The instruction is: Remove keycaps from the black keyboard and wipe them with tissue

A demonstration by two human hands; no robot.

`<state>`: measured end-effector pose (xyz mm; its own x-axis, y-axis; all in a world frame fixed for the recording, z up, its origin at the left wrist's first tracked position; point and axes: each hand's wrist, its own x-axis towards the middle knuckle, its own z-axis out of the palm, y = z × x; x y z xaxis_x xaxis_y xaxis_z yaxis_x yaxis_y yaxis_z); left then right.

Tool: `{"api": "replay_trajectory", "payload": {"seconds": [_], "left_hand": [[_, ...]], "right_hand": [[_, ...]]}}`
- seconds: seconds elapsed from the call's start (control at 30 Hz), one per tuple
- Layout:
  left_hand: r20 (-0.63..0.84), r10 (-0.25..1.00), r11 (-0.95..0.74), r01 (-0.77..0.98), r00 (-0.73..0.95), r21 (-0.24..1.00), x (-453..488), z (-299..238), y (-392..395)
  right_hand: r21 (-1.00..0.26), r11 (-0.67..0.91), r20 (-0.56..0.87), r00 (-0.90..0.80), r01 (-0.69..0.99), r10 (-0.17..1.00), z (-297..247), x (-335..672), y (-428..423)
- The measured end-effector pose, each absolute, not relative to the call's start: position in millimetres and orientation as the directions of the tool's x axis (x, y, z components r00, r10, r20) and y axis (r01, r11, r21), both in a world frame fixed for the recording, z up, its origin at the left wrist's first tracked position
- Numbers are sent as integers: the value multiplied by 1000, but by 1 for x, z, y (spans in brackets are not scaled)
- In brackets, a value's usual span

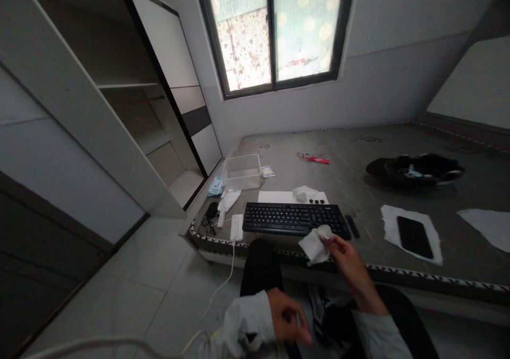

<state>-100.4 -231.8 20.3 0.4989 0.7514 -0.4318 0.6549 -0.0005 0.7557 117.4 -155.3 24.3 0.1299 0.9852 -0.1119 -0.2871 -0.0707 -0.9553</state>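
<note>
- The right hand [346,255] pinches a white tissue [316,246] between thumb and fingers, at the near right part of the keyboard.
- The tissue hangs loosely to the left of the fingertips, its upper part overlapping the keyboard's near edge; whether it touches the keys, I cannot tell.
- The left hand [289,316] is nearer and lower, above the person's lap, fingers loosely curled with a narrow gap to the thumb; it is well apart from the keyboard.
- The black keyboard [285,218] lies along the near edge of the grey mattress [338,176], in front of the person.
- Just beyond its far edge shows a white sheet [274,196], with a crumpled tissue [306,193] and small black pieces [316,201] at the right end.
- Just right of the keyboard lies a slim black bar [353,226].
- Farther right, a dark phone [414,237] rests on a white cloth [433,250], with a black cap [386,169] beyond it.
- To the left, a white power strip [236,228] sits near the edge, its cable running down toward the floor.
- Far left stands a clear plastic box [241,178]; a red item [314,159] lies far off, right of the box.
</note>
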Motion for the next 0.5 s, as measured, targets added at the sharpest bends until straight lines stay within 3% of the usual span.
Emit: {"api": "replay_trajectory", "payload": {"seconds": [0.1,0.2,0.33,0.5], "left_hand": [[-226,864,-77,560,451,825,-88,25,-200],[-32,978,-95,580,205,809,-65,30,-162],[78,997,-65,536,-2,842,-40,22,-136],[271,962,-252,385,4,888,-29,-3,-138]], "right_hand": [[-948,-99,-131,87,-304,988,22,112,-155],[-942,-110,-140,73,-318,987,21,108,-155],[-954,-142,-156,36,-263,987,10,107,-152],[-966,-159,-145,-81,-204,986,-11,108,-146]]}}
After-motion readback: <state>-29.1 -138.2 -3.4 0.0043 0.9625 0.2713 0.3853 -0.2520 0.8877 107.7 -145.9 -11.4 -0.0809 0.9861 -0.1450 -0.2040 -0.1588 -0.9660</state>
